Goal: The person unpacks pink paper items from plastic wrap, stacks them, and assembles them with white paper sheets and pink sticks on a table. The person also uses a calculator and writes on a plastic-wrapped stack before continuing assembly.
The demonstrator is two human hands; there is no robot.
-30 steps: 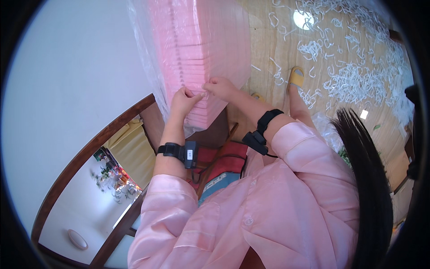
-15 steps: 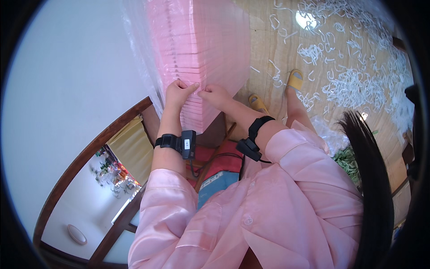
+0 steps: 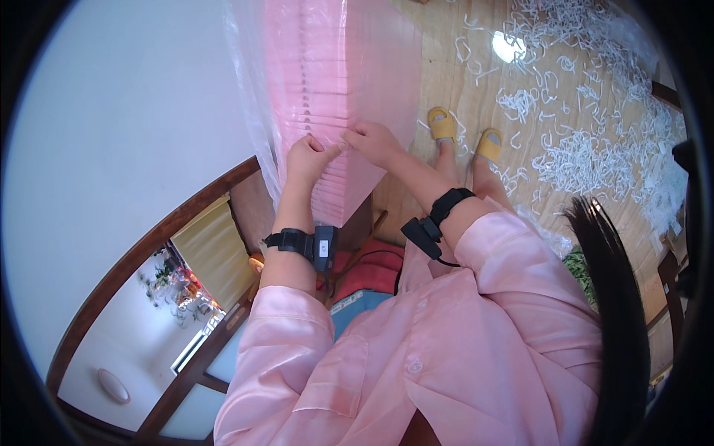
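A tall stack of thin pink slabs rises in front of me, loosely wrapped in clear plastic film. A row of small dark marks runs down its near side. My left hand is closed in a pinch at the stack's corner edge, thumb toward the right. Close to it, my right hand pinches at the same edge from the right side. Both seem to grip the film over the corner, though it is hard to make out between the fingertips. Each forearm wears a black strap with a small black box.
White curled strips lie scattered over the tan floor at the right. My feet are in yellow slippers. A dark wooden frame stands at the lower left, beside a pale wall. Red fabric lies below the stack.
Both hands have shifted slightly in view along with the stack, still pinching at its corner edge. The right hand sits a bit higher. My left foot has moved forward beside the other.
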